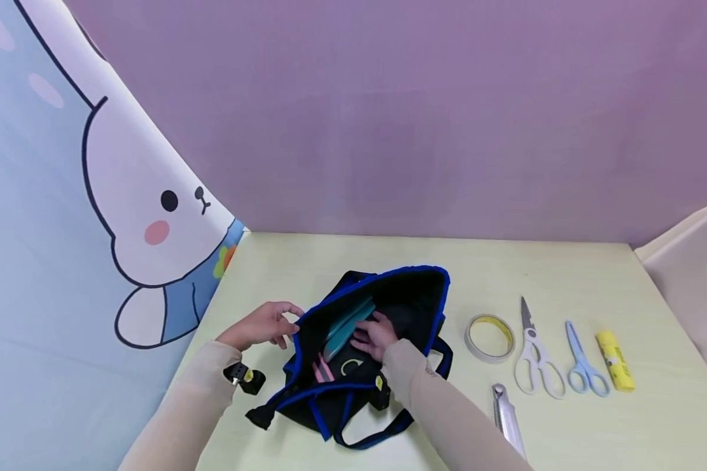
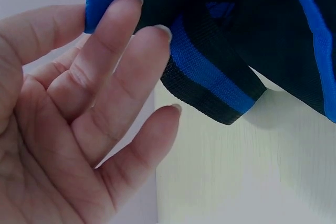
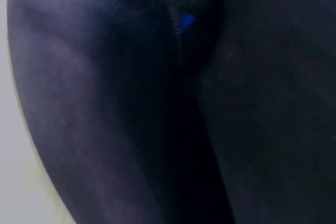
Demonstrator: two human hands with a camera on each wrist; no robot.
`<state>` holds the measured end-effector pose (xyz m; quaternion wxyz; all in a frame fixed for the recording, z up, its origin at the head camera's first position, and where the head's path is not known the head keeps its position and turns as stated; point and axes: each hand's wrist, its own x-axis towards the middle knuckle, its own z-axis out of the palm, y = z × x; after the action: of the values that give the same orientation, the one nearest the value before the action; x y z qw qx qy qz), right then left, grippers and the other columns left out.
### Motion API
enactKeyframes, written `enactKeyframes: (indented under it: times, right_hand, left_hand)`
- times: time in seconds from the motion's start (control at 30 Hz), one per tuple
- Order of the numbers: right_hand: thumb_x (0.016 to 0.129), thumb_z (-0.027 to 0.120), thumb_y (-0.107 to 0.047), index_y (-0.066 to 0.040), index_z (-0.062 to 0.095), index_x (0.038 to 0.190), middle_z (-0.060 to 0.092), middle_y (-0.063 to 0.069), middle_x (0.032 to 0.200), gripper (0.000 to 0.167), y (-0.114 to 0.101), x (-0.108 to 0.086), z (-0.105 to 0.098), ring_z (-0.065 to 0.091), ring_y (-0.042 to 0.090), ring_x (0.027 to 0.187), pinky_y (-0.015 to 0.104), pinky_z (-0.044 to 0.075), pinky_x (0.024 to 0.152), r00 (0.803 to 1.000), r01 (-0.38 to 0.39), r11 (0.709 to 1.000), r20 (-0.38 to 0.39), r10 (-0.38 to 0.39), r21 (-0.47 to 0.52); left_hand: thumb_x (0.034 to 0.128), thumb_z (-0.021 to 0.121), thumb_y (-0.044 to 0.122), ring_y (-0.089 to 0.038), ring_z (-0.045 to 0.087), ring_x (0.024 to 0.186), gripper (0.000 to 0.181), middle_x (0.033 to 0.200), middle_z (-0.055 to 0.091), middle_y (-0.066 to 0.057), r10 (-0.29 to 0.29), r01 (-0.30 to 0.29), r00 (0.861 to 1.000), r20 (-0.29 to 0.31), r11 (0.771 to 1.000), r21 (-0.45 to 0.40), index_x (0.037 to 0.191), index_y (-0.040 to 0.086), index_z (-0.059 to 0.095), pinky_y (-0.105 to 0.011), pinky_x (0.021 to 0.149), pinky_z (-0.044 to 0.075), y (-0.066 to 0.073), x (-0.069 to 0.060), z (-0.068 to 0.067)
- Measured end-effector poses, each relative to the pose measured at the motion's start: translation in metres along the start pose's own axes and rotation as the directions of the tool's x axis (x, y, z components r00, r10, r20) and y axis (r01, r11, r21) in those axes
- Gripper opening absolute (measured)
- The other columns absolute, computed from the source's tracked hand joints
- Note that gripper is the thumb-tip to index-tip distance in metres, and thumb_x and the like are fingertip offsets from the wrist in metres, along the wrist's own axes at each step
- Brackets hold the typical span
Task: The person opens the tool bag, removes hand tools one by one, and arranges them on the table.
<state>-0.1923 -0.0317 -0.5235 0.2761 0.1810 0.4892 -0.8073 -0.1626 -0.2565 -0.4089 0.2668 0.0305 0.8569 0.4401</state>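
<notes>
A black bag with blue trim lies on the table with its mouth gaping. My left hand pinches the left rim of the bag; in the left wrist view the blue edge lies between its fingers. My right hand is inside the bag, fingers loosely bent against a flat teal item. Near the bag's front inside lie a pink striped item and a pale curved shape. The right wrist view shows only dark bag fabric, so that hand is hidden there.
To the right of the bag lie a roll of tape, white-handled scissors, small blue scissors, a yellow glue stick and a box cutter. A strap loops out at the front.
</notes>
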Motion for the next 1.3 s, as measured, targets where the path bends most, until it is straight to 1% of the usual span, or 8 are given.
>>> enactKeyframes:
  times: [0.17, 0.23, 0.4, 0.5, 0.63, 0.83, 0.97, 1.3]
  right_hand:
    - [0.093, 0.054, -0.001, 0.0, 0.003, 0.149, 0.037, 0.039, 0.134, 0.075, 0.01, -0.001, 0.004, 0.045, 0.056, 0.117, 0.06, 0.043, 0.091, 0.998, -0.029, 0.996, 0.049, 0.034, -0.086]
    - [0.092, 0.057, 0.0, -0.002, 0.001, 0.149, 0.041, 0.04, 0.13, 0.079, 0.014, -0.003, 0.006, 0.049, 0.056, 0.112, 0.06, 0.045, 0.087, 0.998, -0.019, 0.993, 0.049, 0.025, -0.121]
    - [0.083, 0.066, 0.006, -0.002, 0.008, 0.147, 0.06, 0.029, 0.099, 0.087, 0.021, -0.005, 0.013, 0.067, 0.033, 0.072, 0.044, 0.057, 0.064, 0.997, 0.045, 0.978, -0.051, -0.056, -0.204]
    - [0.08, 0.067, 0.01, -0.002, 0.013, 0.146, 0.061, 0.019, 0.083, 0.086, 0.024, -0.004, 0.014, 0.062, 0.019, 0.052, 0.034, 0.055, 0.049, 0.99, 0.079, 0.969, -0.094, -0.103, -0.232]
    - [0.077, 0.063, 0.016, -0.001, 0.018, 0.144, 0.057, 0.015, 0.077, 0.082, 0.027, -0.003, 0.015, 0.056, 0.011, 0.044, 0.027, 0.052, 0.044, 0.988, 0.106, 0.96, -0.084, -0.131, -0.257]
    - [0.078, 0.061, 0.016, -0.001, 0.021, 0.149, 0.055, 0.015, 0.084, 0.083, 0.024, -0.008, 0.012, 0.054, 0.009, 0.045, 0.026, 0.052, 0.046, 0.992, 0.114, 0.941, -0.02, -0.127, -0.319]
    - [0.081, 0.06, 0.013, -0.002, 0.021, 0.15, 0.056, 0.014, 0.086, 0.082, 0.018, -0.013, 0.006, 0.053, 0.009, 0.048, 0.024, 0.051, 0.046, 0.992, 0.12, 0.912, 0.001, -0.13, -0.392]
    - [0.087, 0.057, 0.008, -0.002, 0.009, 0.152, 0.054, 0.023, 0.108, 0.082, 0.001, -0.026, -0.012, 0.059, 0.019, 0.072, 0.027, 0.053, 0.055, 0.991, 0.131, 0.878, 0.06, -0.117, -0.461]
  left_hand:
    - [0.0935, 0.058, 0.01, -0.032, 0.066, 0.066, 0.032, 0.076, 0.066, -0.013, -0.001, 0.001, 1.0, -0.002, 1.0, 0.001, 0.121, -0.006, 0.054, -0.037, 0.068, 0.055, -0.001, 0.001, 0.002]
    - [0.0933, 0.058, 0.01, -0.036, 0.066, 0.068, 0.032, 0.078, 0.065, -0.016, -0.002, 0.002, 1.0, -0.009, 1.0, 0.003, 0.12, -0.006, 0.054, -0.037, 0.067, 0.055, -0.001, 0.001, 0.002]
    - [0.0932, 0.058, 0.01, -0.035, 0.066, 0.068, 0.032, 0.079, 0.066, -0.017, -0.001, 0.001, 1.0, -0.004, 1.0, 0.011, 0.121, -0.005, 0.054, -0.036, 0.067, 0.054, 0.0, 0.002, 0.004]
    - [0.0929, 0.058, 0.011, -0.032, 0.066, 0.067, 0.032, 0.078, 0.067, -0.014, 0.0, 0.0, 1.0, -0.001, 1.0, 0.01, 0.121, -0.005, 0.054, -0.035, 0.067, 0.054, 0.0, 0.004, 0.005]
    - [0.0926, 0.058, 0.01, -0.032, 0.066, 0.066, 0.032, 0.078, 0.067, -0.014, -0.005, 0.005, 1.0, -0.005, 1.0, 0.005, 0.12, -0.005, 0.053, -0.036, 0.067, 0.055, -0.001, 0.004, 0.005]
    - [0.093, 0.058, 0.01, -0.036, 0.066, 0.068, 0.033, 0.08, 0.066, -0.018, -0.013, 0.013, 1.0, -0.007, 1.0, 0.013, 0.121, -0.006, 0.053, -0.038, 0.068, 0.054, -0.002, 0.001, 0.004]
    - [0.0931, 0.058, 0.011, -0.03, 0.067, 0.066, 0.033, 0.08, 0.066, -0.018, -0.015, 0.015, 1.0, 0.004, 1.0, 0.01, 0.121, -0.006, 0.053, -0.038, 0.069, 0.054, -0.002, 0.002, 0.003]
    - [0.093, 0.058, 0.01, -0.028, 0.067, 0.066, 0.033, 0.078, 0.066, -0.013, 0.008, -0.008, 1.0, 0.019, 1.0, -0.005, 0.121, -0.006, 0.052, -0.037, 0.069, 0.054, -0.006, 0.004, 0.002]
